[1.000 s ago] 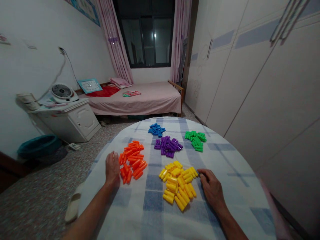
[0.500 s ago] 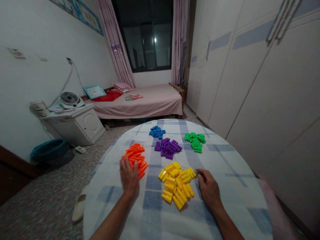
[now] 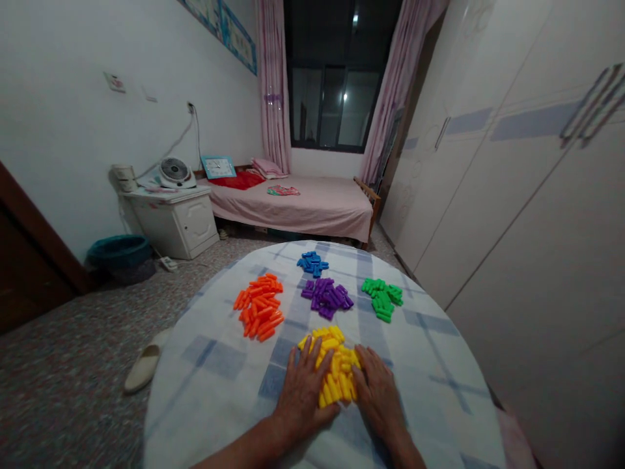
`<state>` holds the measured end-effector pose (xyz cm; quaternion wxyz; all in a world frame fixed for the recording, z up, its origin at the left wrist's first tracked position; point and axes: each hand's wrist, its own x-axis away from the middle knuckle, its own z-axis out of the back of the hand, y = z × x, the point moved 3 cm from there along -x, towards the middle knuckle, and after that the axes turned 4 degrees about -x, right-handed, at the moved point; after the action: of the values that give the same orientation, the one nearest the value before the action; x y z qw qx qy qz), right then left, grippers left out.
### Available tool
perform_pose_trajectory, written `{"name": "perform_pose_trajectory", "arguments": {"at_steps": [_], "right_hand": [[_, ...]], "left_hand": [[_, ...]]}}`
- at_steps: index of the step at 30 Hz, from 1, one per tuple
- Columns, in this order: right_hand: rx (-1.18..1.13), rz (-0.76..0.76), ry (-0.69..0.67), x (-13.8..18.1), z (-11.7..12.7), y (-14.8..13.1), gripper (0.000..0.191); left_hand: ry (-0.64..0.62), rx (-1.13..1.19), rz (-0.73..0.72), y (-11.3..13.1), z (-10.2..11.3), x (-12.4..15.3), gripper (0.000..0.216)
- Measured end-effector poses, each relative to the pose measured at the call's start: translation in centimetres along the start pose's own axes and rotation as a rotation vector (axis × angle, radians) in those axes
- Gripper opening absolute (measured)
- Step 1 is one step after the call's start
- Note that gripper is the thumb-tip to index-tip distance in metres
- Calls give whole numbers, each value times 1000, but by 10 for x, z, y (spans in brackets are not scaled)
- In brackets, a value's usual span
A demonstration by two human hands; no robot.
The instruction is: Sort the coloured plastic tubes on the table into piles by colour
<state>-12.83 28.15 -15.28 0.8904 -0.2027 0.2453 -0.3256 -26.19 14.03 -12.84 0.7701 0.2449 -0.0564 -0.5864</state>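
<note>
A pile of yellow plastic pieces, like short tubes or pen caps (image 3: 339, 374), lies near the front of the round table between my two hands. My left hand (image 3: 305, 384) rests on the pile's left side, fingers spread over the pieces. Against its right side lies my right hand (image 3: 378, 384), fingers stretched out and touching the pieces. Neither hand grips a piece. Similar pieces lie in separate piles: orange (image 3: 260, 307) to the left, purple (image 3: 327, 297) in the middle, blue (image 3: 312, 263) at the far side, green (image 3: 383, 298) to the right.
A checked cloth (image 3: 205, 391) covers the round table. Beyond it stands a bed (image 3: 312, 212) under a window. A wardrobe (image 3: 537, 215) lines the right side. At left are a white cabinet (image 3: 195, 225) with a fan, a bin (image 3: 120, 257) and a slipper (image 3: 144, 368) on the floor.
My left hand has moved from the orange pile right to the yellow one. My right hand has shifted left against the yellow pieces, which now lie closer together. The camera view has tilted.
</note>
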Motion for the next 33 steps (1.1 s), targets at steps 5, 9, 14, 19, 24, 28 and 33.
{"name": "perform_pose_trajectory", "arguments": {"at_steps": [5, 9, 14, 19, 24, 28, 33], "right_hand": [[-123, -51, 51, -4, 2, -2, 48], [-166, -80, 55, -6, 5, -5, 50], [-184, -86, 64, -4, 6, -4, 48], [-298, -168, 91, 1, 7, -2, 52], [-446, -317, 172, -15, 38, -4, 56], [-465, -203, 171, -72, 62, -5, 54], [-432, -110, 52, -159, 23, 17, 56]], "left_hand": [[48, 55, 72, -30, 8, -6, 93], [80, 165, 210, -43, 4, -28, 70], [63, 309, 147, -33, -9, -51, 60], [150, 438, 196, -40, 0, -68, 58], [370, 418, 266, -73, 25, -119, 55], [376, 372, 305, -102, 27, -163, 52], [360, 361, 302, -124, 10, -187, 47]]}}
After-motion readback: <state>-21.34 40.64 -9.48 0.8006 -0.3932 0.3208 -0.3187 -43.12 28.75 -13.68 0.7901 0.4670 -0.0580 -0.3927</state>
